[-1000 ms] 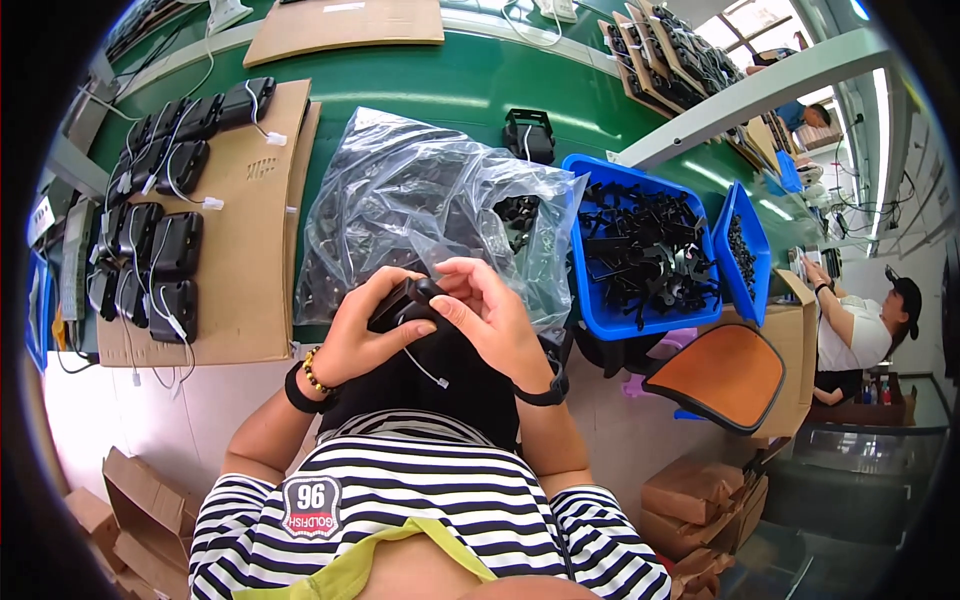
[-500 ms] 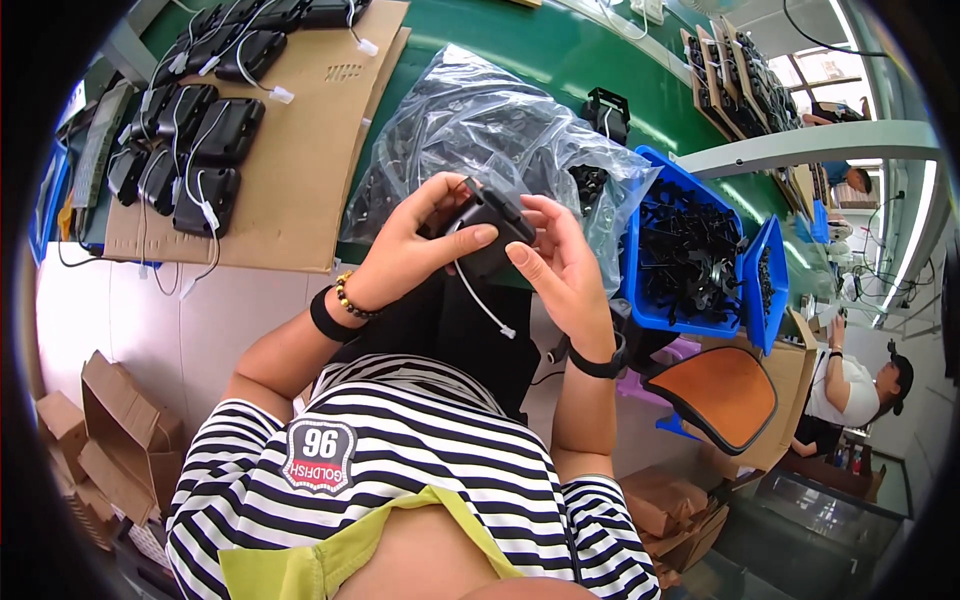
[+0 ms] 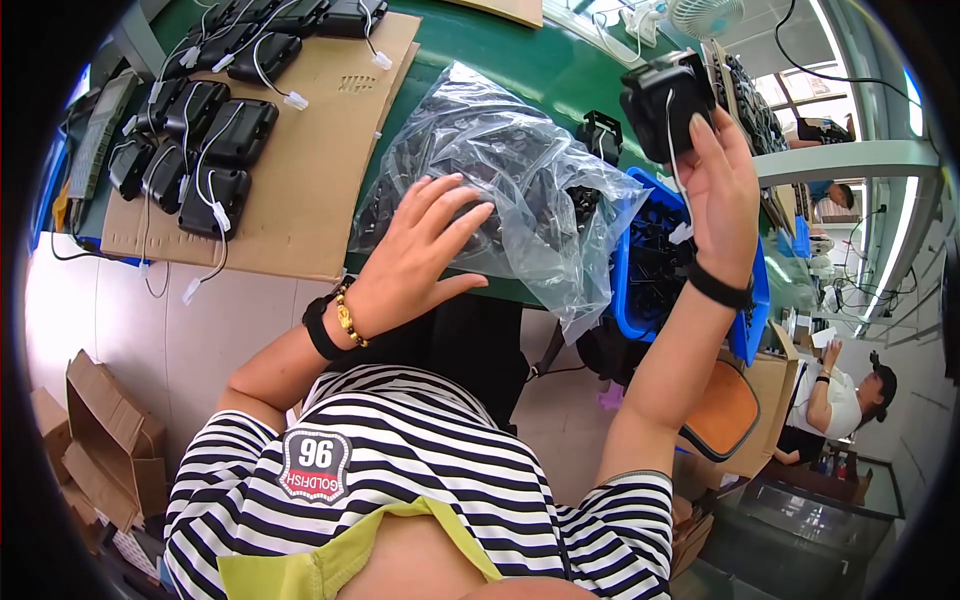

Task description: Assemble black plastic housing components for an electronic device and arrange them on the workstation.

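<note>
With our right hand (image 3: 722, 190) gripping the black unit (image 3: 650, 112) and left hand (image 3: 418, 245) spread empty, let's not snag that white cable (image 3: 670, 150).

Person (image 3: 430, 470) is wearing: black-and-white striped top (image 3: 470, 440), lower centre; lime-green collar (image 3: 272, 573); shield-shaped badge (image 3: 316, 466); two black wristbands (image 3: 720, 288); gold-and-black beaded bracelet (image 3: 346, 316), left; black trousers (image 3: 455, 335).

The right device (image 3: 656, 112) is showing black, its cord (image 3: 672, 150) white; the near shirt (image 3: 435, 440) is showing black-and-white stripes, the far table (image 3: 490, 45) green.
</note>
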A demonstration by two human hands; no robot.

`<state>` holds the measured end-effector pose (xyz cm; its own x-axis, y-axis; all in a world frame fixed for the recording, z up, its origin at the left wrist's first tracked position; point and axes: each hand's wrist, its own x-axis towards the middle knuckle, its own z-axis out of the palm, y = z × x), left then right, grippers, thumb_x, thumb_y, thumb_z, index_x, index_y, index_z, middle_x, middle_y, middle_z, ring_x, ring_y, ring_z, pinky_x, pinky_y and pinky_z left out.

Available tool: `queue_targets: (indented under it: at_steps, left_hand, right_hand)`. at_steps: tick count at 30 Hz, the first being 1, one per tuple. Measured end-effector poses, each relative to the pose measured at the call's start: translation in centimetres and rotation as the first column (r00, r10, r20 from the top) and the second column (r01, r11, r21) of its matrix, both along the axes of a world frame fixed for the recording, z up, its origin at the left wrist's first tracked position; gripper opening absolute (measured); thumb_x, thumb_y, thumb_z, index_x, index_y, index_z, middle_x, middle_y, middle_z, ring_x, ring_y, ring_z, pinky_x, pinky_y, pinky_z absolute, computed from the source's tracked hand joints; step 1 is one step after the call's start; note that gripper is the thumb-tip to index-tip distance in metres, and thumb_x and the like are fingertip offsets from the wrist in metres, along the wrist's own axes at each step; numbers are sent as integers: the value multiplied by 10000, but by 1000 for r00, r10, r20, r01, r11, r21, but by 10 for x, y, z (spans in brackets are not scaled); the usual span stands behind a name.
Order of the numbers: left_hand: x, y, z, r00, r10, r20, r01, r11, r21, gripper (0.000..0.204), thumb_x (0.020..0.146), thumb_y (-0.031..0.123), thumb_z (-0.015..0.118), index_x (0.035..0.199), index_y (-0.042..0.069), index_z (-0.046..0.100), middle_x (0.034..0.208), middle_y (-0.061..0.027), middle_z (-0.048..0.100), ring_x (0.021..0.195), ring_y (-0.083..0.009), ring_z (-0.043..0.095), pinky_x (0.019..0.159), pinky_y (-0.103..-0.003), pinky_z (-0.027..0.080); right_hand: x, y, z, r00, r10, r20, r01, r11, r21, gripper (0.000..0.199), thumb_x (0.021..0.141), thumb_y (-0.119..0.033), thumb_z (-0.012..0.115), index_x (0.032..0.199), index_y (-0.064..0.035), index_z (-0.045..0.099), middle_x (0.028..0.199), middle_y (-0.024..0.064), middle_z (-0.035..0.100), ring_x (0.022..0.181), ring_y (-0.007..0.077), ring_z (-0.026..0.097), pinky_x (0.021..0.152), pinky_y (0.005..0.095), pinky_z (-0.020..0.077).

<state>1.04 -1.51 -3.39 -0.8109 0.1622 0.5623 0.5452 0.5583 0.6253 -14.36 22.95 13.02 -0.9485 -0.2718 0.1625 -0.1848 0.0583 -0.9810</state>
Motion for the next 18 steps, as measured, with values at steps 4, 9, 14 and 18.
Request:
queue_targets:
  at_steps: [4,9,14,18]
  left_hand:
    - [1,2,-14,990,136,-27,-137,930,-341,717,800,291,836,1424,108,534,1388,-128,526,1328,-349,475,1174,-578,309]
    - [-4,0,-23,988,127,-88,-149,937,-316,462,807,237,815,1208,107,627,1285,-108,567,1280,-314,517,1152,-571,327]
    - [-5,1,-27,975,98,-202,-150,953,-262,239,811,177,790,970,91,633,1061,-70,602,1117,-258,591,1084,-509,397]
    - [-2,-1,-25,973,77,-218,-136,953,-269,196,815,142,773,922,84,619,890,-42,576,936,-218,601,953,-427,446]
  right_hand:
    - [-69,-14,-20,999,-25,44,18,987,161,525,967,-150,701,1415,32,496,1131,147,690,919,204,728,773,334,617]
    - [-128,-18,-85,977,-51,205,8,979,202,575,955,-133,702,1455,38,473,1196,142,673,976,218,714,788,395,627]
    - [-141,-30,-126,975,-161,150,108,944,311,543,942,-150,710,1424,25,530,1144,141,685,912,220,725,729,387,635]
    - [-138,-36,-147,986,-159,48,120,884,451,509,943,-186,710,1381,30,568,1118,138,693,885,220,728,665,387,629]
